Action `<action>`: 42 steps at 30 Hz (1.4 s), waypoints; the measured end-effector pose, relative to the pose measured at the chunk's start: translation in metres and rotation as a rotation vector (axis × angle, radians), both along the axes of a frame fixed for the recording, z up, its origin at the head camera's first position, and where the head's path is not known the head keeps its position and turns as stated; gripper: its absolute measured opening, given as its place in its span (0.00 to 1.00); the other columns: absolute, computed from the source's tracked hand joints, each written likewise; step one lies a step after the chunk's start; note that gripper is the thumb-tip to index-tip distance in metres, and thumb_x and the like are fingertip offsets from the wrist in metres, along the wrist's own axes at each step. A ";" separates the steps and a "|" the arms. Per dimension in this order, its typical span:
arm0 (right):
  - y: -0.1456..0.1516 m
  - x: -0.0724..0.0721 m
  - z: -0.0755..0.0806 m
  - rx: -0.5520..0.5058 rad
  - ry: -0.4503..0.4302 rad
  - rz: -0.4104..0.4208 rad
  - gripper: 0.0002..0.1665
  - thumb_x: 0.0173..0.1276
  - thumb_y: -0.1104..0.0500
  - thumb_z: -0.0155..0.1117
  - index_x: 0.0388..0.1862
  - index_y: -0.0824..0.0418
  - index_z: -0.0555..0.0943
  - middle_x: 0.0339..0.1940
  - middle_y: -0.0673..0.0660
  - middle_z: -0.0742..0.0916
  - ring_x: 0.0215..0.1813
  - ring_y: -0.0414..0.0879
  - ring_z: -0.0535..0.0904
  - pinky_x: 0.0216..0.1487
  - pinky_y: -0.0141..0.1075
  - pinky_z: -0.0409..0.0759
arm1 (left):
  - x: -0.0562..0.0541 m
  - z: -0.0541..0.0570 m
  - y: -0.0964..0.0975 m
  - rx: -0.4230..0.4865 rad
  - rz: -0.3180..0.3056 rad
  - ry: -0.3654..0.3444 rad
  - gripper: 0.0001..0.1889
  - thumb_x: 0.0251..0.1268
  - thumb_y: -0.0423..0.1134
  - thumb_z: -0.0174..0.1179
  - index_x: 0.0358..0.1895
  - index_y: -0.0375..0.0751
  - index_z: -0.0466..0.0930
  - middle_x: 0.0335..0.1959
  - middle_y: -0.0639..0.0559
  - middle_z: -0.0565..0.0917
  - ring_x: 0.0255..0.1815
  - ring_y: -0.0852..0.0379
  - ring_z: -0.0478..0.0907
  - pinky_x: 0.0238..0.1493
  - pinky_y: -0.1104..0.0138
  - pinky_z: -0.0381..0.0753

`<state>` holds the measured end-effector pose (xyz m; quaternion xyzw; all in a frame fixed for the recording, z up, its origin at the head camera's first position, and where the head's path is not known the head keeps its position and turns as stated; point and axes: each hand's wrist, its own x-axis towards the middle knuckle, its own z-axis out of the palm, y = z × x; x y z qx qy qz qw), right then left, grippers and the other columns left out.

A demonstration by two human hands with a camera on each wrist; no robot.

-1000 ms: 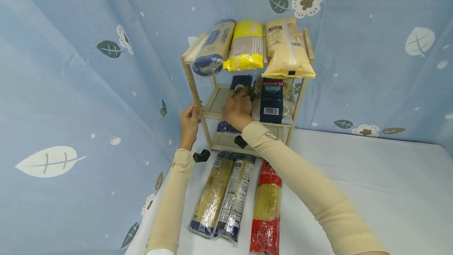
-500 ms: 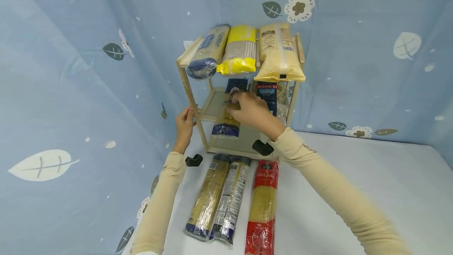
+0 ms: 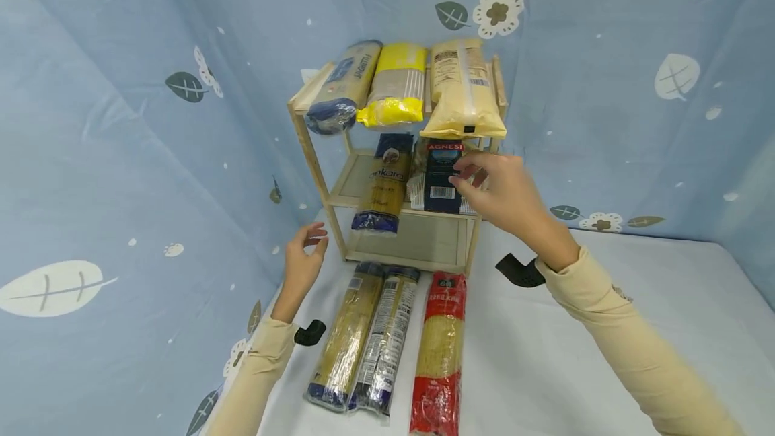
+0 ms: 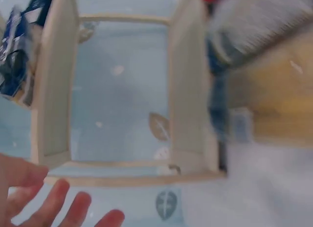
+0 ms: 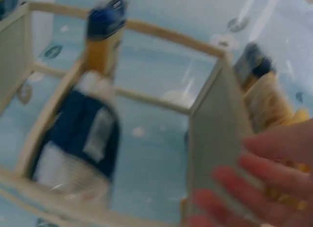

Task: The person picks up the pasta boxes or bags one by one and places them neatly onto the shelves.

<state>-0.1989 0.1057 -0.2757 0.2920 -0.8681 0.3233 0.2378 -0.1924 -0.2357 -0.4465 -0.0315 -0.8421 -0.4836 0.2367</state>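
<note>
My left hand (image 3: 301, 262) is lifted off the rack, just left of and below its left post, with bent, parted fingers and nothing in them. My right hand (image 3: 505, 192) hovers before the right end of the middle shelf, thumb and fingers apart, holding nothing. Behind its fingertips stands a dark-banded Agnesi pasta bag (image 3: 445, 187), partly covered. Beside that bag, an Ankara spaghetti pack (image 3: 383, 184) leans on the middle shelf, its blue lower end jutting past the front edge. Both packs show, blurred, in the right wrist view.
The wooden rack (image 3: 311, 160) carries a blue-ended spaghetti pack (image 3: 345, 83), a yellow pack (image 3: 399, 76) and a tan bag (image 3: 463, 86) on top. On the white table (image 3: 581, 348) before it lie two gold spaghetti packs (image 3: 345, 338) and a red noodle pack (image 3: 437, 348).
The right hand has let go of the Ankara pack, now left on the middle shelf, and moved right. The left hand has released the rack's left post and dropped downward.
</note>
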 end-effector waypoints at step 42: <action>0.027 -0.054 -0.052 -0.547 0.056 0.186 0.19 0.71 0.70 0.53 0.58 0.69 0.64 0.46 0.68 0.80 0.39 0.56 0.81 0.31 0.27 0.78 | 0.141 -0.128 0.038 -0.361 0.108 -0.228 0.34 0.42 0.31 0.70 0.60 0.46 0.76 0.56 0.36 0.72 0.48 0.43 0.72 0.32 0.56 0.78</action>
